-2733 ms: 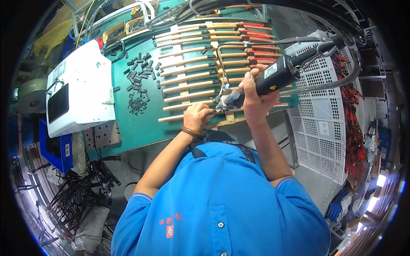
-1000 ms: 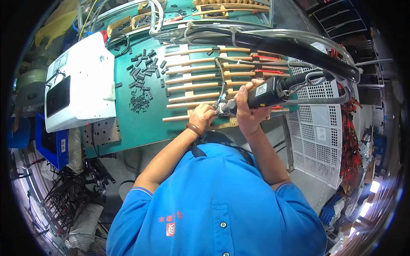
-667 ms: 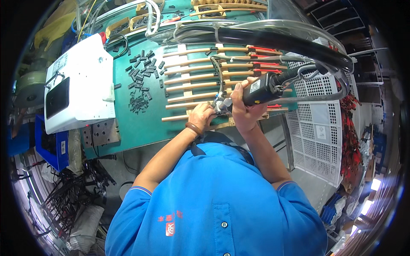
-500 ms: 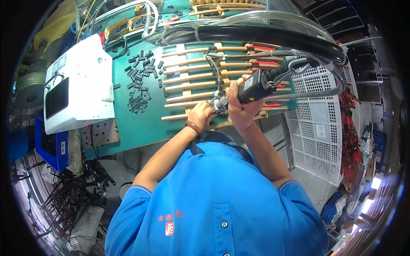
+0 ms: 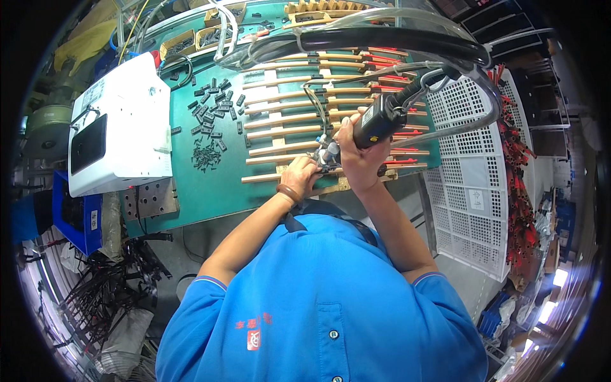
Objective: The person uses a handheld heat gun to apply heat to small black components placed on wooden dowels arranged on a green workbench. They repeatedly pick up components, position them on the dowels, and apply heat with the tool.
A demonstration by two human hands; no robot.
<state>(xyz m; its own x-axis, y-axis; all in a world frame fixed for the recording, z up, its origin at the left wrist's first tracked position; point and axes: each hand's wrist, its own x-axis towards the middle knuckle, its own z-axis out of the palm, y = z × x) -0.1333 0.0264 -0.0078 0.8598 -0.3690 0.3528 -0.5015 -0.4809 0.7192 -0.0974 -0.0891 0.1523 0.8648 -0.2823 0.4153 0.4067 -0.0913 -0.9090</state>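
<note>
My right hand (image 5: 361,156) is wrapped round a black powered screwdriver (image 5: 377,124), which tilts down to the left with a metal and clear tip assembly (image 5: 328,155) at its working end. My left hand (image 5: 299,176), a brown bangle on its wrist, has its fingers bent together beside that tip, above the near rods. What the fingertips press on is hidden. Pale wooden rods (image 5: 273,132) lie side by side across a light-coloured rack, with black fittings along them and red pieces (image 5: 406,153) toward their right ends.
Black blocks (image 5: 210,111) and smaller black parts (image 5: 207,158) lie loose on the green table (image 5: 197,197). A white machine (image 5: 121,127) stands at left, a white perforated crate (image 5: 468,197) at right. A thick black hose (image 5: 394,49) arches overhead. Part boxes (image 5: 178,46) sit at the back.
The screwdriver and my right hand have shifted slightly up and left in the picture, along with the overhead hose. My left hand stays by the tip, its fingers still bent.
</note>
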